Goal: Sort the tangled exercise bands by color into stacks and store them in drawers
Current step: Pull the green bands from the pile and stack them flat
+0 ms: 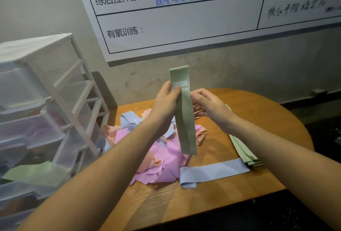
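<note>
Left hand has the green band pinched near its upper end, thumb across the front by the small white label, fingers curled behind it, and the strip hangs almost upright above the table. Right hand sits just to the right of the band, fingers loosely curled toward its edge; whether they touch it, I cannot tell. Below both sets of fingers lies the tangled pile of pink, peach and lavender bands on the round wooden table. Beneath the right wrist, a flat stack of green bands lies on the tabletop, and a single lavender band stretches out flat just beside that stack, at the pile's near edge. Off to the left of the left hand stands the clear drawer unit, one drawer showing green inside.
</note>
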